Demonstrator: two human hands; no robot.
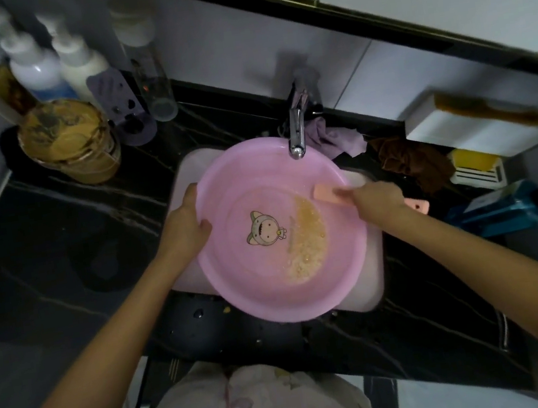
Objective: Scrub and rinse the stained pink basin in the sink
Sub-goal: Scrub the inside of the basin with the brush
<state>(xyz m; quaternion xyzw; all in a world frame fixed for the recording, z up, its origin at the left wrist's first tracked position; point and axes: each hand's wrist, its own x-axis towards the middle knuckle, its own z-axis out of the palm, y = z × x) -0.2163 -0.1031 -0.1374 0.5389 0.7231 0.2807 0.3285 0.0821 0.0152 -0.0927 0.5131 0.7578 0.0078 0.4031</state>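
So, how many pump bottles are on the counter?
2. The bluish pump bottle stands in the far left corner; the cream pump bottle is beside it, toward the faucet. More could be hidden.

A black countertop [57, 233] veined with pale lines is set against a wall [220, 37] of large white tiles, across which a dark strip [374, 26] is run. Pump bottles [34, 70] are stood in the far left corner, and a white shelf [429, 122] is fixed at the right. The room is dimly lit.

Left hand [185, 227] and right hand [377, 197], both curled in grip.
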